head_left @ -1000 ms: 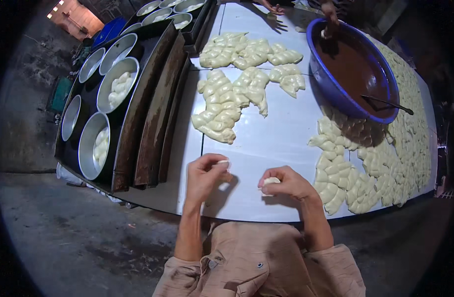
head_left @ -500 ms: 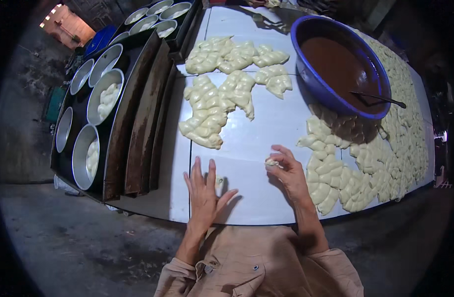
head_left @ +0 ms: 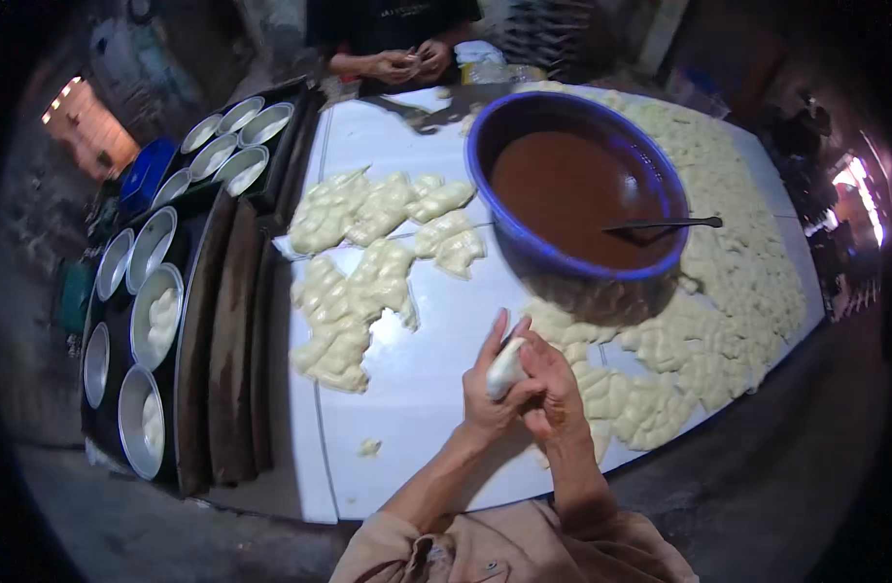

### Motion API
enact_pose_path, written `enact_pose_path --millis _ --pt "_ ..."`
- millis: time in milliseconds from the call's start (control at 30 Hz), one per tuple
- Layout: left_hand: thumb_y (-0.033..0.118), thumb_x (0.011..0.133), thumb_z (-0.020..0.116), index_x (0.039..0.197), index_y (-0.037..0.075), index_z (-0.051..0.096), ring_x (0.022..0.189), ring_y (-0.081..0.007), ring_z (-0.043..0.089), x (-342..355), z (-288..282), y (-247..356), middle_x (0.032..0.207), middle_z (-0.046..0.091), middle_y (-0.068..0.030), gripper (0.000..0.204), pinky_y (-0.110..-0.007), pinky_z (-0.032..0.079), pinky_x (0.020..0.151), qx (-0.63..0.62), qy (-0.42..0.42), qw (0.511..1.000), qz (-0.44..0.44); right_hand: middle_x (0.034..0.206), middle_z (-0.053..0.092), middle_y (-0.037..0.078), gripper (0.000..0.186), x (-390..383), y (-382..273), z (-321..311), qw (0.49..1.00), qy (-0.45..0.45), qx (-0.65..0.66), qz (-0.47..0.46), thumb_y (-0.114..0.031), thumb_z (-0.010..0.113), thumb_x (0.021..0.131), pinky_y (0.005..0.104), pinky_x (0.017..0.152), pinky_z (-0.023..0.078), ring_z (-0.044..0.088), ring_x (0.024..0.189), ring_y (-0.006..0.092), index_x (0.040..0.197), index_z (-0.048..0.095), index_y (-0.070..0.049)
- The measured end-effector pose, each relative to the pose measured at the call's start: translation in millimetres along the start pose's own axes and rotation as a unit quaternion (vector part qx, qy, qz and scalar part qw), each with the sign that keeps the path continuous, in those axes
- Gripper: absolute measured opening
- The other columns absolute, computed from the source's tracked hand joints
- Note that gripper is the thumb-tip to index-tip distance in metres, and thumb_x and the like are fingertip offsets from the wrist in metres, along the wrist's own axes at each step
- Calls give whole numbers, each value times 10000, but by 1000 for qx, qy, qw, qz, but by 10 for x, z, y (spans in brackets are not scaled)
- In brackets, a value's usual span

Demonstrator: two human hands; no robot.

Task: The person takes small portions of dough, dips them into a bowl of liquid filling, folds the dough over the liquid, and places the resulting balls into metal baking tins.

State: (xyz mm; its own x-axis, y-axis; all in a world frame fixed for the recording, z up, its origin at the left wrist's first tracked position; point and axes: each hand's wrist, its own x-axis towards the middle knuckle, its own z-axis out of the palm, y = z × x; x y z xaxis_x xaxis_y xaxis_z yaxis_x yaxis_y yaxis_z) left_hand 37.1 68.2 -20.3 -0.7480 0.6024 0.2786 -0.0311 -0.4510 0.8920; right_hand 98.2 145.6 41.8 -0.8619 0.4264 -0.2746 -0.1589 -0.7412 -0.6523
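Note:
My left hand (head_left: 490, 398) and my right hand (head_left: 553, 394) meet over the white table (head_left: 407, 457), closed around a smooth, pale lump of dough (head_left: 504, 369), with some fingertips pointing up. Just beyond them is a blue tub (head_left: 482, 185) of brown liquid with a dark-handled utensil (head_left: 679, 222) in it. Joined pale dough pieces lie in patches (head_left: 331, 321) left of my hands and in a broad spread (head_left: 733, 350) to the right. A small dough scrap (head_left: 370, 447) lies left of my wrists.
At the left, dark stacked trays (head_left: 208, 389) hold round metal pans (head_left: 160, 311), several with dough inside, and more pans (head_left: 216, 155) stand behind. A blue container (head_left: 145, 175) is beyond them. At the far edge another person's hands (head_left: 412, 63) work close together in front of a dark shirt.
My hands, earlier apart with the left one spread on the table, have come together on the lump. The view has tilted up, bringing the other person into fuller view.

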Motion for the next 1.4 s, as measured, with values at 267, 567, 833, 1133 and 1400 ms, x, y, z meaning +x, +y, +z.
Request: enact_pose_path --millis 267,567,833,1133,1400 --pt "146 913 714 1485 27 383 1052 -205 664 156 -378 366 1348 560 -231 672 -325 575 840 96 -82 959 -256 953 655 36 180 1076 -1341 -508 892 23 -410 -189 -118 589 931 244 710 468 567 772 76 1067 575 -2" --pt "236 951 675 1377 10 525 961 -181 704 -12 -553 396 1210 668 -142 505 -308 523 870 177 -85 932 -303 850 668 69 315 1513 -1681 -531 657 -54 -750 43 -266 620 891 337 755 481 606 809 171 1063 657 -5" --pt "292 1019 551 1393 10 496 1172 -196 594 314 -186 237 1320 592 -106 471 -342 482 970 63 -78 951 -291 851 641 6 133 1025 -1195 -267 971 -72 -228 -25 -177 641 934 207 626 503 620 713 77 999 623 -62" --pt "264 984 613 1112 39 644 869 -134 658 116 -260 130 940 675 -18 260 -312 543 859 -202 126 917 -321 944 624 -3 199 463 -144 -384 997 -22 -69 0 -134 603 946 226 660 502 594 769 56 1127 553 -66" --pt "173 921 714 1204 -59 640 922 -144 676 -88 -540 226 1040 707 -102 373 -271 564 810 -21 188 942 -277 1117 639 130 406 161 535 -200 753 0 -588 -295 -47 697 848 353 849 528 644 1020 237 1242 604 -22"
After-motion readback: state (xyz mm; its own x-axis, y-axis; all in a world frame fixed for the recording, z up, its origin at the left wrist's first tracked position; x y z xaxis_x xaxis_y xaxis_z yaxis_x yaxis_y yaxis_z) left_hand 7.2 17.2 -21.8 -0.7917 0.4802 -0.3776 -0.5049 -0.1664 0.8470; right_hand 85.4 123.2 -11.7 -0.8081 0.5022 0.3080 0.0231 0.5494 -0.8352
